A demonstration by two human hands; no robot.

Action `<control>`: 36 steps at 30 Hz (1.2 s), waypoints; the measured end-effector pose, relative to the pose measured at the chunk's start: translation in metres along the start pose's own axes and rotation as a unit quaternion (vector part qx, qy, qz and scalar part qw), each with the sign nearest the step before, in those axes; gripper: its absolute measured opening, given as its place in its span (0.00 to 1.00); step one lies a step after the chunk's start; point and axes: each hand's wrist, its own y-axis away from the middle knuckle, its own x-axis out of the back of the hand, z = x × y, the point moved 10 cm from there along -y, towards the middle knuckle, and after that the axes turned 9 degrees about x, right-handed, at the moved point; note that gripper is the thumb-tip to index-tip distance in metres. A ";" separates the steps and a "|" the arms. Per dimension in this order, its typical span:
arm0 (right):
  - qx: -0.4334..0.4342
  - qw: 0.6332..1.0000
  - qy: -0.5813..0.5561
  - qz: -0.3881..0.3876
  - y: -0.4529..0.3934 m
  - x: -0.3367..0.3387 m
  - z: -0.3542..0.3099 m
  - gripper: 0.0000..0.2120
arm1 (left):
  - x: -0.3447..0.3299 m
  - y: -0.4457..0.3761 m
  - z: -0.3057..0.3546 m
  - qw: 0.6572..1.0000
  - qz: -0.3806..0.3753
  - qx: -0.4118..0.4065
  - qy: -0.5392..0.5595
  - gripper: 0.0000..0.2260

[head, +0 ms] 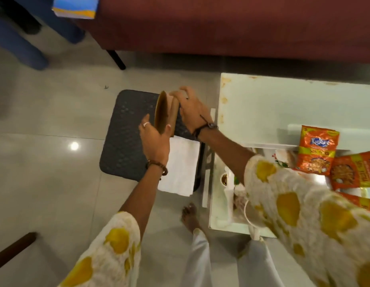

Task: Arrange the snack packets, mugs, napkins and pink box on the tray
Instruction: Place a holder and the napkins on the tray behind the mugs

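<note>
We hold a round, tan-brown mug [164, 112] tipped on its side above the dark grey tray [122, 141], a rounded rectangle with a dimpled, woven-looking surface that sits out over the glossy pale floor tiles [45, 152]. The mug's smooth, glazed-looking mouth faces left, its rim a thin oval edge. Our left hand [154, 139] cups the lower rim from below, thumb pressed to the wall. Our right hand [190, 108] lies over the base and upper side, fingers spread and curled around it. So both hands are closed on the mug, which lies between the two palms, clear of the tray surface.

Beneath our left wrist, a stack of plain white paper napkins [180, 166] rests flat on the tray's right part, its lower corner reaching past the tray edge.

To the right stands a white glossy table [283, 104] with brownish stains along its left edge. Two orange crinkled foil snack packets [316, 152] lie on it, overlapping, just beyond our right sleeve. Part of a white mug [248, 212] shows under that sleeve, mostly hidden. We cannot make out a pink box.
</note>
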 end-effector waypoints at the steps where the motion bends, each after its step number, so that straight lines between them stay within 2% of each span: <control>1: 0.044 0.997 0.061 -0.027 -0.013 -0.004 -0.005 0.15 | -0.002 -0.008 0.002 1.000 -0.011 -0.010 -0.006 0.22; 3: 0.091 0.981 0.153 -0.083 -0.031 -0.011 -0.003 0.13 | 0.001 -0.019 0.004 0.999 0.004 -0.025 -0.032 0.14; 5: 0.103 0.969 0.198 -0.108 -0.043 -0.012 0.004 0.10 | 0.010 -0.028 0.006 0.995 0.046 -0.035 -0.081 0.12; 11: 0.179 0.947 0.249 -0.093 -0.039 0.021 -0.006 0.11 | 0.020 -0.038 0.043 0.979 0.066 -0.142 -0.132 0.11; 14: 0.206 0.944 0.258 -0.008 -0.006 0.073 -0.013 0.09 | 0.015 -0.024 0.089 0.963 0.012 -0.245 -0.116 0.11; 17: 0.236 0.922 0.289 0.101 0.053 0.137 -0.017 0.04 | -0.007 0.014 0.134 0.924 -0.063 -0.360 -0.116 0.11; 21: 0.162 0.935 0.302 0.089 0.139 0.185 0.026 0.08 | -0.066 0.085 0.154 0.870 -0.208 -0.433 -0.114 0.10; 27: 0.131 0.953 0.274 -0.011 0.245 0.187 0.086 0.22 | -0.156 0.162 0.124 0.818 -0.352 -0.432 -0.142 0.08; 31: 0.104 0.966 0.228 -0.067 0.283 0.173 0.120 0.26 | -0.197 0.189 0.094 0.797 -0.393 -0.417 -0.190 0.09; 33: 0.114 0.964 0.226 -0.080 0.290 0.163 0.124 0.21 | -0.209 0.193 0.082 0.794 -0.396 -0.409 -0.215 0.09; 35: 0.128 0.963 0.222 -0.078 0.290 0.157 0.124 0.03 | -0.218 0.191 0.072 0.798 -0.396 -0.391 -0.230 0.08; 36: 0.123 0.967 0.211 -0.078 0.289 0.155 0.127 0.05 | -0.221 0.189 0.066 0.803 -0.395 -0.379 -0.235 0.08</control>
